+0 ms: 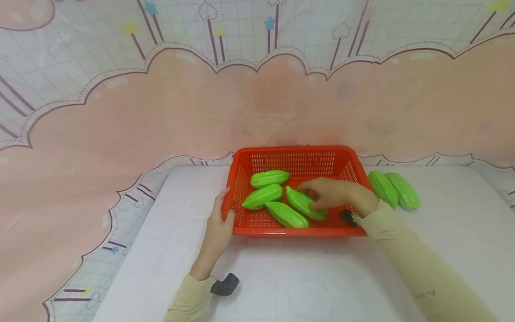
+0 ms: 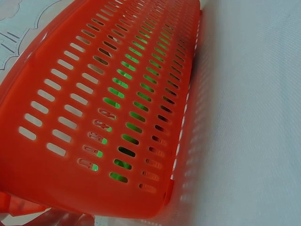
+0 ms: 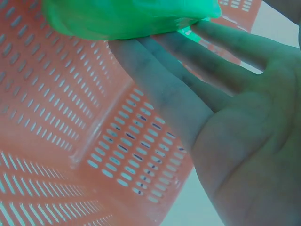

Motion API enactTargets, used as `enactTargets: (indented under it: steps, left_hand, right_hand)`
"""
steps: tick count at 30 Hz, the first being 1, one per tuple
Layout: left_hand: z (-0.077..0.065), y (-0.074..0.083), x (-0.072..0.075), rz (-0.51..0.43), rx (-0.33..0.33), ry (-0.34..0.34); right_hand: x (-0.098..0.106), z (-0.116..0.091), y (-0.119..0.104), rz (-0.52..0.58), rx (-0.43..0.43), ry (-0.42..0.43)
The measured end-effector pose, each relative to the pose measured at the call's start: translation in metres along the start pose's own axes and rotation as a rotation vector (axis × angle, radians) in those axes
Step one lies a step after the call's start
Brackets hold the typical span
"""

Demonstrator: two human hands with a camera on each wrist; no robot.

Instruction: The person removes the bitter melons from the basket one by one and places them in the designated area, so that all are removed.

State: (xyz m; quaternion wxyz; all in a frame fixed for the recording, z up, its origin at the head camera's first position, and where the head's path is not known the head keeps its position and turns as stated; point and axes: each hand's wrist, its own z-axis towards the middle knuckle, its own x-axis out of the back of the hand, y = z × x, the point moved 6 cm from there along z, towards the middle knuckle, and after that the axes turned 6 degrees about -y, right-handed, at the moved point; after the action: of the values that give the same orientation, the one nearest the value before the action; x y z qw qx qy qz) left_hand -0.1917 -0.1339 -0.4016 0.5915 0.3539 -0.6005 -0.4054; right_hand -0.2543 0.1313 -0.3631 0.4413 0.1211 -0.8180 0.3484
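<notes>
A red plastic basket [image 1: 303, 231] with slotted walls stands on the white table. My left hand [image 1: 217, 226] grips its left rim; in the left wrist view, only parts of the fingers show at the bottom corner. Inside the basket lie several glossy green ridged gourds, among them an upper one [image 1: 268, 179], a middle one [image 1: 262, 197] and a lower one [image 1: 287, 215]. My right hand [image 1: 331, 193] reaches into the basket over another green gourd [image 1: 299, 201]. In the right wrist view, nearly straight fingers [image 3: 160, 89] touch that gourd [image 3: 127, 19] with their tips.
Two more green gourds lie side by side on the table right of the basket, a left one [image 1: 383, 188] and a right one [image 1: 403, 191]. A patterned pink and white cloth [image 1: 201, 112] hangs behind. The white tabletop [image 1: 281, 286] extends in front of the basket.
</notes>
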Motion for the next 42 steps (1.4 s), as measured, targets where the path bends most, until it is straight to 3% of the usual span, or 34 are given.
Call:
enactTargets:
  steps: [25, 42]
  left_hand:
    - [-0.002, 0.002, 0.000, 0.007, 0.009, 0.009]
    - [-0.002, 0.003, -0.001, 0.007, 0.005, 0.011]
  right_hand:
    - [0.013, -0.030, -0.002, 0.048, 0.048, 0.068]
    - [0.021, -0.047, 0.010, 0.091, 0.095, 0.147]
